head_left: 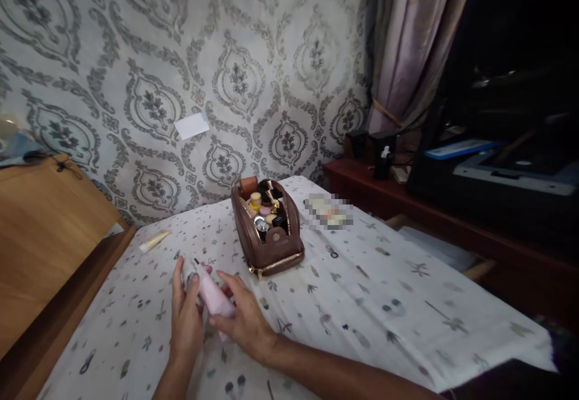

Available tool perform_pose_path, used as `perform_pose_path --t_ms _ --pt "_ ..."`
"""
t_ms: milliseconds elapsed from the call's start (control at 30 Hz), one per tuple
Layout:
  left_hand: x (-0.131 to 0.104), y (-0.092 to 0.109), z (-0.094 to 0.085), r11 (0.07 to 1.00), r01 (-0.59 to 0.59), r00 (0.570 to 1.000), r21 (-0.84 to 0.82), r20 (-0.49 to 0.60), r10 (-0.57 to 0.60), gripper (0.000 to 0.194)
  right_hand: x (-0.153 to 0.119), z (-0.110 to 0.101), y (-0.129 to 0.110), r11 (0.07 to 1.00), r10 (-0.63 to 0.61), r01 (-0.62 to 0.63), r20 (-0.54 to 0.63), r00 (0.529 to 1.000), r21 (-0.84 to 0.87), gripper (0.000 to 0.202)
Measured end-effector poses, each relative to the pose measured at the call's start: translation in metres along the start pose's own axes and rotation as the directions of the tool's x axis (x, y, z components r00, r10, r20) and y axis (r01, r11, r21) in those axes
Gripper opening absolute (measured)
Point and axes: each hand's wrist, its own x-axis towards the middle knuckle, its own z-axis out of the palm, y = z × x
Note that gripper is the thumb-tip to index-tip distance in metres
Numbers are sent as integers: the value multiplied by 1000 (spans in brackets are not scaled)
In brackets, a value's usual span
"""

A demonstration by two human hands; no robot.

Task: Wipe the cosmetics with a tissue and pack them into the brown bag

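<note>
A pale pink squeeze tube (214,296) is held between both hands above the patterned cloth. My right hand (246,317) has its fingers and thumb closed around the wide end of the tube. My left hand (186,312) grips the narrow end, thumb pressed on it; a whitish, see-through part shows by those fingertips, too blurred to name. Just beyond the hands stands a brown makeup bag (271,240), unzipped, with jars, a watch (261,224) and other small items inside. Farther left lies a cream-coloured tube (155,241).
The bed-like surface has a white printed cloth (344,303). A pixelated flat object (329,210) lies right of the bag. A wooden panel (54,231) borders the left side; a dark red shelf (362,186) and an open drawer (434,246) flank the right.
</note>
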Motion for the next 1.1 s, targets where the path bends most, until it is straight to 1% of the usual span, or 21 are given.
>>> perform_pose_path --t_ms 33,100,133,167,200,267,367,433,533,600,733,800,867,1000,1100 --pt "0 -2 3 999 33 998 -13 -45 -34 64 1 0 0 1000 2 -3 -22 1000 -25 76" --pt "-2 -6 11 993 94 989 -73 -110 -102 53 3 -1 -1 998 -18 15 -59 998 -59 73" --pt "-4 -7 15 988 113 985 -106 -116 -125 45 5 -2 0 997 -34 29 -78 996 -70 71" --pt "-6 -8 18 981 142 984 -129 -92 -155 36 6 -2 0 996 -52 45 -93 994 -77 69" --pt "-7 -9 20 976 160 985 -150 -46 -169 31 7 -2 0 995 -68 60 -107 992 -79 66" --pt "-7 -8 21 970 159 986 -185 -10 -164 26 9 -2 0 996 -82 77 -114 990 -54 60" --pt "-3 -7 14 963 97 992 -252 -55 -114 21 8 -1 -2 996 -53 56 -40 998 72 50" --pt "1 -8 8 951 95 990 -294 -71 -121 22 7 -2 -5 992 -25 20 39 999 124 44" --pt "5 -11 0 935 138 985 -328 -57 -165 25 6 -4 -5 998 -11 3 124 992 67 38" --pt "6 -14 -2 933 143 986 -329 -38 -164 28 7 -5 -4 999 -32 29 155 987 27 41" --pt "4 -17 -2 942 151 988 -300 25 -150 38 7 -7 -1 995 -91 80 208 974 60 47" --pt "2 -19 -1 949 156 988 -273 25 -155 40 8 -7 1 993 -117 110 222 968 45 46" --pt "0 -23 0 953 157 987 -257 17 -158 38 8 -8 2 985 -164 170 219 962 -8 46" --pt "-6 -27 1 952 191 981 -241 90 -174 32 8 -9 2 954 -241 267 181 953 -134 45" --pt "-9 -26 4 946 229 970 -230 133 -202 35 8 -11 -2 927 -272 300 147 951 -225 43"
